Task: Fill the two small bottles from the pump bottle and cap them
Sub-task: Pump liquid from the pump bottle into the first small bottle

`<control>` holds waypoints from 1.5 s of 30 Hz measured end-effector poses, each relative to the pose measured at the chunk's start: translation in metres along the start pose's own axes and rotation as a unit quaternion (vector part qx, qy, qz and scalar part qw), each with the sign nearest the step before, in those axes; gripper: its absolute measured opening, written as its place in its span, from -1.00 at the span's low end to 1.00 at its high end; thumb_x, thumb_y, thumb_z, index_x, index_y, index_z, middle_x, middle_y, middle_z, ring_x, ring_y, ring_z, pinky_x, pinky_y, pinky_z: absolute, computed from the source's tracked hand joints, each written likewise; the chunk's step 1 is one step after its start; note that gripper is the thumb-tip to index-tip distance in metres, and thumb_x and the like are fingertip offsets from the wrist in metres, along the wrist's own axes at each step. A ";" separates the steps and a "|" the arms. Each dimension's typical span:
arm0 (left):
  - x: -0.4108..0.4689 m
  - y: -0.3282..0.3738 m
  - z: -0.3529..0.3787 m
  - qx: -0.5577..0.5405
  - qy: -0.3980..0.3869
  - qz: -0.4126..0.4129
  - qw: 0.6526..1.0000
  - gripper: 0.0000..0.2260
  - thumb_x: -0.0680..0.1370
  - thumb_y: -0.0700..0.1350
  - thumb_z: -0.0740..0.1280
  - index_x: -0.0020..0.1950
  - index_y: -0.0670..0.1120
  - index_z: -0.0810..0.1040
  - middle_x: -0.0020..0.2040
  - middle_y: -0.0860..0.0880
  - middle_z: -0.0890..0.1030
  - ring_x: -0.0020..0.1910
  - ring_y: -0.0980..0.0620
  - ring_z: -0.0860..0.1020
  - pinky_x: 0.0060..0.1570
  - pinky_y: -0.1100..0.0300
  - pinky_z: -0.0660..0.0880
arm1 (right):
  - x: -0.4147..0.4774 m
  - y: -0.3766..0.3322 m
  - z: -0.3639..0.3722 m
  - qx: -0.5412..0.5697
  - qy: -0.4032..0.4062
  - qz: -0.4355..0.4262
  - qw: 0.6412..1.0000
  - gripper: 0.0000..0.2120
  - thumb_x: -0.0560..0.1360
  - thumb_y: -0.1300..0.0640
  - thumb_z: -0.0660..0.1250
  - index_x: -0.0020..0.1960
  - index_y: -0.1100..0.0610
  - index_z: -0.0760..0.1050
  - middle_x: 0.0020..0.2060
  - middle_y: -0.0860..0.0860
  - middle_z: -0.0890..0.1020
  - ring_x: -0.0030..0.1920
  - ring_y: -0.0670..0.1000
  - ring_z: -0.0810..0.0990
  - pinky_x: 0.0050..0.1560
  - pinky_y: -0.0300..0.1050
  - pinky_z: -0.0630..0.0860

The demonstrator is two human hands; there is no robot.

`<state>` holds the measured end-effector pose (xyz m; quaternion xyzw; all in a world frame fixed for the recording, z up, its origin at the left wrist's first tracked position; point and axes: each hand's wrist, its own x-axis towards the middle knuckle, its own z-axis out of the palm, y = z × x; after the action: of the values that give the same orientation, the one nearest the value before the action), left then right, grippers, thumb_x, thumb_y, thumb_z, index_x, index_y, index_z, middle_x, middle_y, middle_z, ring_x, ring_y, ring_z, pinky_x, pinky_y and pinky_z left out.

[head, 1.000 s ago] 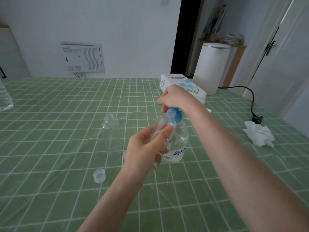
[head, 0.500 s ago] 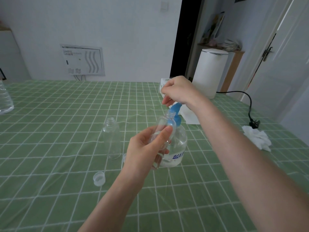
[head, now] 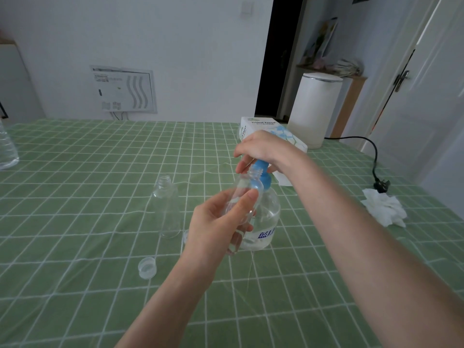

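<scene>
My left hand (head: 218, 222) grips a small clear bottle (head: 241, 194), tilted, with its open mouth up against the blue pump head (head: 261, 177) of the pump bottle (head: 267, 217). My right hand (head: 261, 149) sits on top of the pump head, fingers and thumb curled down around it. The pump bottle stands on the green checked table (head: 88, 172) and holds clear liquid. A second small clear bottle (head: 167, 209) stands open and upright to the left. One loose cap (head: 147, 268) lies in front of it. Another cap (head: 185, 234) shows partly behind my left hand.
A tissue box (head: 263, 126) lies behind my right hand, with a white appliance (head: 316, 109) beyond it. A black cord and plug (head: 380, 184) and a crumpled tissue (head: 384, 209) are at the right. A large water bottle (head: 6, 151) stands at the far left edge.
My right hand rose with the pump head half a second ago and has come back down on it. My left hand keeps the small bottle at the nozzle.
</scene>
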<state>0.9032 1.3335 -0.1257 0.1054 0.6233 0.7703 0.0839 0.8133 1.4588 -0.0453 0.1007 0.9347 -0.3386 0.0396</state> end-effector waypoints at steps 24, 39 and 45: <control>-0.002 0.002 0.000 0.004 -0.005 0.005 1.000 -0.61 0.29 0.16 0.40 -0.01 -0.03 0.66 -0.36 0.09 0.65 -0.44 0.19 0.55 -0.51 0.40 0.39 | -0.003 -0.002 -0.002 -0.037 0.032 -0.009 0.999 -0.70 0.54 0.09 0.28 0.20 0.21 0.55 0.00 0.07 0.72 -0.04 0.04 0.59 -0.26 -0.21 0.37; -0.005 -0.010 -0.001 0.004 0.006 -0.014 1.000 -0.59 0.26 0.19 0.40 -0.03 -0.04 0.66 -0.36 0.09 0.65 -0.45 0.18 0.55 -0.54 0.38 0.38 | 0.000 0.009 0.010 -0.048 0.007 -0.001 0.999 -0.68 0.50 0.07 0.33 0.21 0.19 0.53 0.07 0.12 0.67 0.13 0.12 0.62 0.03 -0.07 0.51; -0.002 -0.004 -0.002 0.013 0.005 -0.002 1.000 -0.57 0.27 0.20 0.39 0.00 -0.04 0.66 -0.33 0.08 0.66 -0.43 0.17 0.55 -0.52 0.38 0.39 | 0.000 0.000 0.003 -0.056 0.025 -0.011 0.998 -0.69 0.50 0.09 0.31 0.21 0.17 0.53 0.04 0.08 0.69 0.04 0.05 0.59 -0.24 -0.18 0.39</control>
<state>0.9050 1.3320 -0.1304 0.1012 0.6337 0.7626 0.0813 0.8134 1.4571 -0.0474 0.0965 0.9539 -0.2835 0.0176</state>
